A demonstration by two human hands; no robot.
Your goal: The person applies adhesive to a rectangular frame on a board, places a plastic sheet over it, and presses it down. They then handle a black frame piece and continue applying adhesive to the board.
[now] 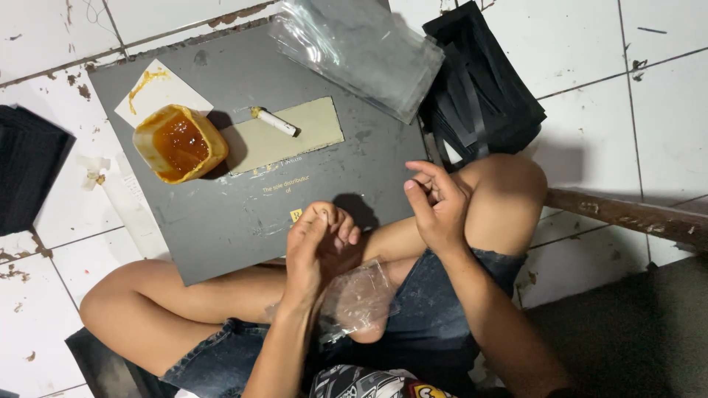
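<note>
Grey board (221, 221) edge near left hand (317, 247); right hand (436, 206) empty.

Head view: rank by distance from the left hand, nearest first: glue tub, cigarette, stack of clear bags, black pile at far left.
From the left hand:
1. Cigarette, on the grey board above the hand.
2. Glue tub, amber-filled, up and to the left; nearly as close as the cigarette, so these two are hard to separate.
3. Stack of clear bags, at the board's top edge.
4. Black pile, far left on the tiles.
</note>
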